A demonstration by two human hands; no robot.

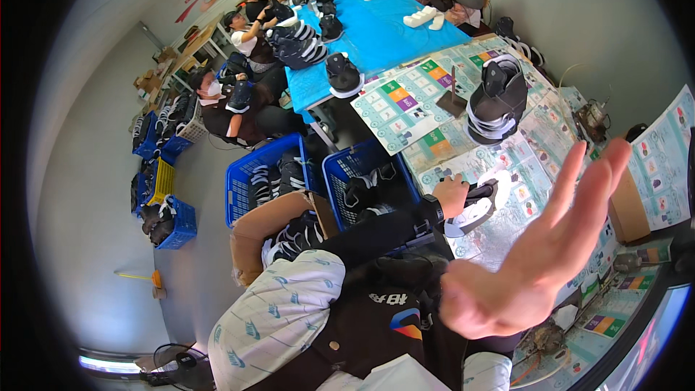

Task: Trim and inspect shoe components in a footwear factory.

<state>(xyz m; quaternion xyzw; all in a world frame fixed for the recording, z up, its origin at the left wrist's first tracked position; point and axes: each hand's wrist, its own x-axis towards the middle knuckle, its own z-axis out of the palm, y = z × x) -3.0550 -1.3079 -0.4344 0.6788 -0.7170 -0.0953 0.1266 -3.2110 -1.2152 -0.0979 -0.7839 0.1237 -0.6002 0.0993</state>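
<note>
My left hand (pixel 452 195) reaches out in a black sleeve and grips a black and white shoe (pixel 479 204) lying on the table's patterned cover (pixel 434 137). My right hand (pixel 539 257) is raised close to the camera, palm flat, fingers apart, holding nothing. It hangs above the table's near right part. A stack of black and white shoes (pixel 496 101) stands farther along the table, beyond both hands.
Two blue crates (pixel 250 185) (pixel 362 174) and a cardboard box (pixel 279 235), all holding shoes, stand on the floor at my left. Several people sit around a blue-covered table (pixel 376 29) with more shoes. A brown box (pixel 626 210) sits at the right.
</note>
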